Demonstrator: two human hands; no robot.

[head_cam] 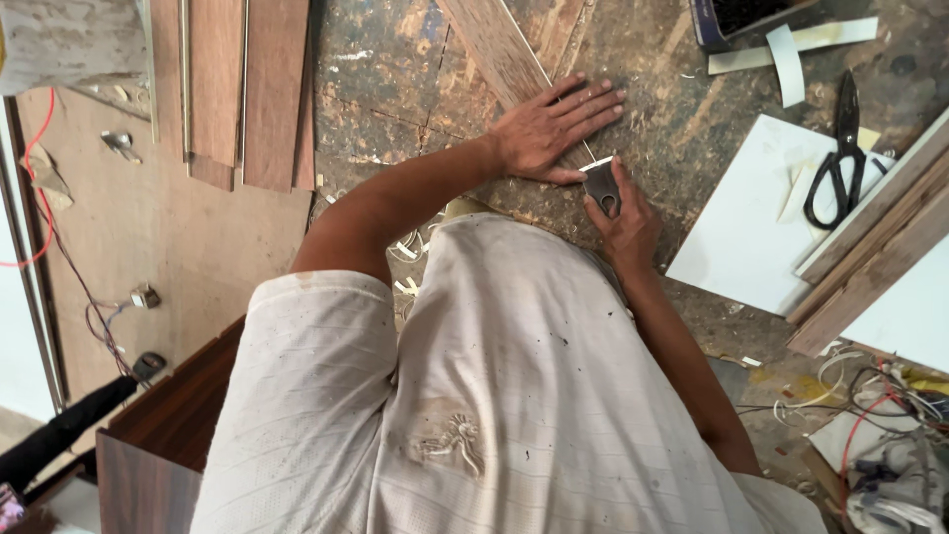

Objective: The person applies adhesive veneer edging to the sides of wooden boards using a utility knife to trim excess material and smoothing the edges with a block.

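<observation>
Two hands: left hand point(554, 129) spread flat on wood strip point(499, 49), right hand point(621, 220) gripping scraper point(601, 186).

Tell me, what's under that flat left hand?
The left hand lies flat on a long wooden strip on the worn workbench. The strip's part beneath the palm is hidden.

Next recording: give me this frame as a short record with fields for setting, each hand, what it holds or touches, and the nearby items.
setting: worn, stained workbench seen from above
left hand: left hand pressed flat, fingers spread, on a wood-grain strip
right hand: right hand, its grip closed on a small dark scraper-like tool at the strip's edge
strip: lies diagonally across the bench
nearby right: black scissors on a white sheet
nearby left: brown laminate strips side by side
</observation>
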